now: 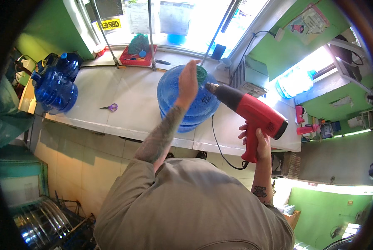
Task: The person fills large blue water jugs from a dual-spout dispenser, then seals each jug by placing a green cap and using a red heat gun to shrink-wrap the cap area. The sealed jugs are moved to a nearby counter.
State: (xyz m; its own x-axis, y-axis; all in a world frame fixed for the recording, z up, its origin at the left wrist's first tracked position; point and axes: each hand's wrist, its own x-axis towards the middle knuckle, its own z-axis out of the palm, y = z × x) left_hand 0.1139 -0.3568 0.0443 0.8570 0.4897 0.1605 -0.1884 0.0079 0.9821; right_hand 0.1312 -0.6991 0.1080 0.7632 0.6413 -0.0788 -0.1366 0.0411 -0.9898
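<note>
A large blue plastic water jug (171, 93) stands upright on the white tiled counter, its green cap (201, 73) facing up. My left hand (188, 82) lies along the near left side of the cap, with its fingers stretched towards the window. Whether those fingers grip the cap or only rest by it is hidden. In my right hand (262, 143) is a red and black heat gun (252, 109), held by its handle. Its metal nozzle points left at the cap from a short distance. A black cord (219, 147) runs from the handle's base towards the jug.
Purple-handled scissors (112, 107) lie on the counter (133, 90), left of the jug. More blue jugs (55, 90) stand at the left end. A red basket (138, 59), a knife (163, 62) and a white mug (224, 63) line the window side. Right of the jug sits a grey metal box (250, 75).
</note>
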